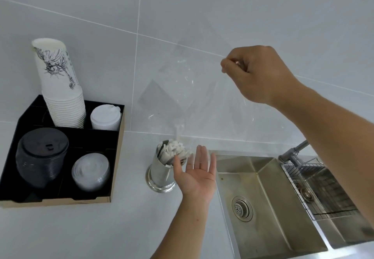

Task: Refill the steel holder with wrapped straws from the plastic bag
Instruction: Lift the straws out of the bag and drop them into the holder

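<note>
Pale grey tiled wall (pixel 263 5) backs a white desk (pixel 101 228); much of the desk's near and middle surface lies bare. Steel sink (pixel 263 188) sunk into the desk at right, its left rim just beside the steel holder (pixel 160 169). Wire rack (pixel 323 188) and grey tap (pixel 293 153) beyond the sink, far right. Black organiser tray (pixel 113 157) at left, well apart from the holder, carrying a tilted stack of paper cups (pixel 60 88), white lids (pixel 105 117), black lids (pixel 41 157) and clear lids (pixel 91 171).

Steel holder: upright on a round foot near the wall, packed with wrapped straws (pixel 175 150) standing above its rim.

Plastic bag (pixel 182 80): clear, raised over the holder, hanging down toward it; one wrapped straw shows at its lower end, directly above the holder.

Right hand (pixel 257 74): raised high before the wall, knuckles up, grip pinched closed on the bag's upper edge.

Left hand (pixel 197 174): palm up, fingers spread apart, grip holding nothing, thumb against the holder's right side.
</note>
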A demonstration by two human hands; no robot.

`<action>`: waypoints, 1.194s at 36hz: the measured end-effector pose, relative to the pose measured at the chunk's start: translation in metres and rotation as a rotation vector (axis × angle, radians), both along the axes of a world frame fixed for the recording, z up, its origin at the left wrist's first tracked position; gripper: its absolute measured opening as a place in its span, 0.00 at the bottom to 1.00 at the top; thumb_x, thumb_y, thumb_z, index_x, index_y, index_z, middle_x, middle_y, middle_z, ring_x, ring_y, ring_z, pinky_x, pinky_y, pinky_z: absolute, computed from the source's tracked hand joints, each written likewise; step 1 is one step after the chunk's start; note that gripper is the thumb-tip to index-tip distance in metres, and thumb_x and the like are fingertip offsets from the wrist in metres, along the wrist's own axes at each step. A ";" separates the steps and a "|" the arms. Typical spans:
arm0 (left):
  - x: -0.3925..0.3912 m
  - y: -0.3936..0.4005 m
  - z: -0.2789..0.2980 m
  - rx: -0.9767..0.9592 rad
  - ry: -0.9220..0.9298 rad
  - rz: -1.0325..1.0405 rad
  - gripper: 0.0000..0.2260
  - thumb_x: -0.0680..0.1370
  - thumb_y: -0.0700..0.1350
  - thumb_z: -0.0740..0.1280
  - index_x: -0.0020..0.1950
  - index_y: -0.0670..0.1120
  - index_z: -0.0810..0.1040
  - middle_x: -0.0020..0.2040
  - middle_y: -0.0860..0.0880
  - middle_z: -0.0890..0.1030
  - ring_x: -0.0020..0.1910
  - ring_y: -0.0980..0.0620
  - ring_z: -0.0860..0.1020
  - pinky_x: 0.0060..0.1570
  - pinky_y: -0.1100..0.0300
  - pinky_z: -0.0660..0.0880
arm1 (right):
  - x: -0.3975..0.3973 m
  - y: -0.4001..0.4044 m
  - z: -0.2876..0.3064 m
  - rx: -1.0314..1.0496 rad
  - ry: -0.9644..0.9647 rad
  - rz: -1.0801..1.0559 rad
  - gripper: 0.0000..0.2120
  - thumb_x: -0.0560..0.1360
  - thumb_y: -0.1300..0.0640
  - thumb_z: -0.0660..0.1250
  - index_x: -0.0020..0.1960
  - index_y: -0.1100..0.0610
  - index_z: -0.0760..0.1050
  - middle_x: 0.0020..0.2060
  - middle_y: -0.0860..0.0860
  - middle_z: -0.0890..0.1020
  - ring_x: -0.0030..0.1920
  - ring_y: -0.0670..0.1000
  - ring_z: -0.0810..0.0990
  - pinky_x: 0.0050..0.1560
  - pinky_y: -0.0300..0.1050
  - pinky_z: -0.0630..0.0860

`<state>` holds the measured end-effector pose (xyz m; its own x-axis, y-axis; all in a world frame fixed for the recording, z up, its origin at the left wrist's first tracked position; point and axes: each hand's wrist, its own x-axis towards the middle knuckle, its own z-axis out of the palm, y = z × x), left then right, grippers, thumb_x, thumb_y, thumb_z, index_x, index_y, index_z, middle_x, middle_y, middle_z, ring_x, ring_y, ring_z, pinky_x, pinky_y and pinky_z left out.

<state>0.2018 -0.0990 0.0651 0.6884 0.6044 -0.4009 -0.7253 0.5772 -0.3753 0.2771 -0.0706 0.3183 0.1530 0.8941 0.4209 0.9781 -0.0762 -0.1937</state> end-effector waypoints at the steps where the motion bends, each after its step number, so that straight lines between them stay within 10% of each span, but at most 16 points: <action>1: 0.000 0.000 0.000 0.008 0.005 -0.005 0.27 0.73 0.56 0.70 0.68 0.45 0.69 0.56 0.40 0.84 0.54 0.42 0.83 0.45 0.42 0.81 | -0.001 0.003 0.002 -0.003 -0.001 0.001 0.14 0.79 0.54 0.61 0.43 0.60 0.80 0.22 0.46 0.70 0.24 0.42 0.71 0.25 0.32 0.64; 7: 0.000 0.002 0.000 0.044 0.019 -0.048 0.25 0.74 0.54 0.70 0.66 0.43 0.72 0.56 0.44 0.85 0.52 0.46 0.84 0.45 0.47 0.82 | -0.001 0.016 0.017 -0.028 0.018 -0.002 0.12 0.77 0.53 0.62 0.43 0.57 0.81 0.18 0.35 0.73 0.22 0.39 0.71 0.23 0.27 0.64; 43: -0.003 -0.023 -0.003 0.182 0.142 -0.105 0.06 0.78 0.46 0.67 0.52 0.45 0.77 0.49 0.46 0.86 0.44 0.49 0.85 0.40 0.54 0.82 | 0.020 -0.019 0.030 -0.046 0.124 -0.017 0.10 0.76 0.49 0.63 0.40 0.50 0.80 0.16 0.41 0.71 0.18 0.43 0.69 0.19 0.27 0.62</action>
